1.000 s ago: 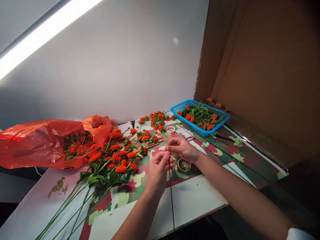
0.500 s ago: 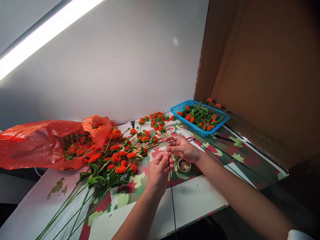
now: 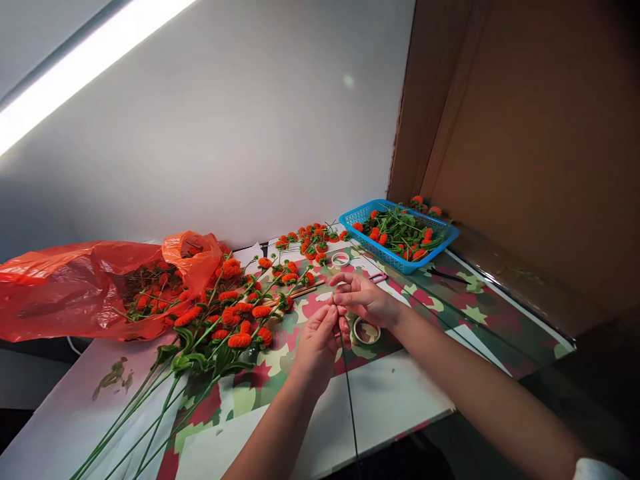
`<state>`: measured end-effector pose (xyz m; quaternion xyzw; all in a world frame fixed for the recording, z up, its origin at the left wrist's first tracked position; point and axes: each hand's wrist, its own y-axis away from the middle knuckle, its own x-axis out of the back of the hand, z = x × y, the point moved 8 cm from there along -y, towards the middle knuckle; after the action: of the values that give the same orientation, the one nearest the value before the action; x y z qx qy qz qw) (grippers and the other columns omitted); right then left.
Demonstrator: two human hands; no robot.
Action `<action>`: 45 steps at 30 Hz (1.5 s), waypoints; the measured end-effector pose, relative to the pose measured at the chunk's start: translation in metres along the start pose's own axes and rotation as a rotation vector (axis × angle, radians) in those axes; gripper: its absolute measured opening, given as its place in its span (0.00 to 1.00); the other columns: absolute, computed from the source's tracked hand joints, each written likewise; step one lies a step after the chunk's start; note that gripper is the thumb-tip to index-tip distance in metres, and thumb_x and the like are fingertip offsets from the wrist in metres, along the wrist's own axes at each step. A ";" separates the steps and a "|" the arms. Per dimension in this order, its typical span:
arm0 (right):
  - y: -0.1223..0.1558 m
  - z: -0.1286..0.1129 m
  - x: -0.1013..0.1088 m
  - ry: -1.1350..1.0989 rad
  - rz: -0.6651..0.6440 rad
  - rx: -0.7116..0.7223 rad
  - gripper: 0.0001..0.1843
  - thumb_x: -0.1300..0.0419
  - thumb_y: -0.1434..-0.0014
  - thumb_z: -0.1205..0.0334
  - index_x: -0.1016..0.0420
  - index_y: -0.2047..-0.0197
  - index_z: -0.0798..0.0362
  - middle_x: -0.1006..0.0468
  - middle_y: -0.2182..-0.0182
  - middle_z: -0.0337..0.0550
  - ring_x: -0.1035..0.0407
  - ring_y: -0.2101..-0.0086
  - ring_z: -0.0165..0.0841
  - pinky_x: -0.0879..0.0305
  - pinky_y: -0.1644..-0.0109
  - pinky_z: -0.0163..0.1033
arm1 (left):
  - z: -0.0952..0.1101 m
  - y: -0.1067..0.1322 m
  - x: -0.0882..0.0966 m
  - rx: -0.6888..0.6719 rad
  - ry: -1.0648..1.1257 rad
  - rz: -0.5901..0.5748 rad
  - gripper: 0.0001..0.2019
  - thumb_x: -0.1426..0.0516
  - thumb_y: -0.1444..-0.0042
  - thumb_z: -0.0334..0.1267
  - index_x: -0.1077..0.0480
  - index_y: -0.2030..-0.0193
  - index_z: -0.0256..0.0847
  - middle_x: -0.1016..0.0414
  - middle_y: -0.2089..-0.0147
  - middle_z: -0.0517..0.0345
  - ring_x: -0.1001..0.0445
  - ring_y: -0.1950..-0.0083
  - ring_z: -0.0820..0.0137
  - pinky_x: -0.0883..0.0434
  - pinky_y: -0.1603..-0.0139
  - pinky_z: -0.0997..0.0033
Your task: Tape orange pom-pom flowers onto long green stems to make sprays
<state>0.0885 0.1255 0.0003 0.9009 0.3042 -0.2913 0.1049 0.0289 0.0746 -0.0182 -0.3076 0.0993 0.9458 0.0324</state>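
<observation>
My left hand [image 3: 316,343] pinches the top of a thin dark wire stem [image 3: 350,400] that runs down past the table's front edge. My right hand [image 3: 364,298] is closed just above it, fingertips pressed together at the same spot on the wire; what else it pinches is too small to make out. A roll of tape [image 3: 365,330] lies on the patterned mat directly under my right wrist. To the left of my hands lies a bunch of finished orange flower branches [image 3: 235,313] with long green stems.
A red plastic bag [image 3: 75,287] with more flowers lies at the left. A blue basket [image 3: 400,233] of orange flower heads stands at the back right, loose flower heads [image 3: 313,240] beside it. Another tape roll [image 3: 341,259] and pink-handled scissors [image 3: 379,277] lie behind my hands. A cardboard wall [image 3: 525,147] rises on the right.
Both hands have stayed together on the wire's top; the right hand's fingers shifted slightly lower and closer to the left hand. The wire tilted a little.
</observation>
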 end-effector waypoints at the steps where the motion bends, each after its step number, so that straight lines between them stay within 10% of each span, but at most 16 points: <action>1: 0.000 -0.001 0.003 0.005 0.024 0.009 0.21 0.29 0.62 0.66 0.31 0.65 0.54 0.24 0.76 0.36 0.31 0.76 0.26 0.38 0.69 0.32 | 0.002 0.000 0.003 -0.026 -0.041 0.023 0.14 0.35 0.57 0.46 0.28 0.70 0.36 0.33 0.79 0.64 0.36 0.81 0.80 0.36 0.80 0.81; 8: -0.002 -0.004 0.014 -0.028 0.137 0.061 0.22 0.28 0.66 0.71 0.32 0.68 0.54 0.31 0.81 0.27 0.33 0.77 0.22 0.39 0.66 0.31 | 0.016 0.003 0.016 -0.198 -0.397 0.152 0.11 0.36 0.55 0.42 0.26 0.73 0.35 0.30 0.78 0.61 0.37 0.79 0.81 0.39 0.77 0.81; 23: 0.001 0.008 -0.002 0.015 -0.034 -0.097 0.17 0.29 0.61 0.53 0.24 0.72 0.57 0.27 0.74 0.39 0.35 0.73 0.26 0.40 0.70 0.33 | 0.004 0.002 0.006 -0.103 -0.208 0.037 0.13 0.38 0.53 0.46 0.26 0.70 0.36 0.32 0.78 0.61 0.36 0.78 0.79 0.38 0.77 0.80; 45: -0.007 -0.003 0.012 0.193 0.058 0.068 0.23 0.27 0.66 0.56 0.38 0.86 0.57 0.34 0.80 0.33 0.41 0.76 0.23 0.46 0.70 0.33 | 0.009 0.003 0.012 -0.147 -0.345 0.100 0.10 0.36 0.55 0.42 0.25 0.72 0.35 0.29 0.77 0.60 0.35 0.75 0.77 0.38 0.72 0.78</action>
<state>0.0938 0.1377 -0.0043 0.9362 0.2765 -0.2104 0.0530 0.0132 0.0734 -0.0175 -0.1373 0.0381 0.9896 -0.0208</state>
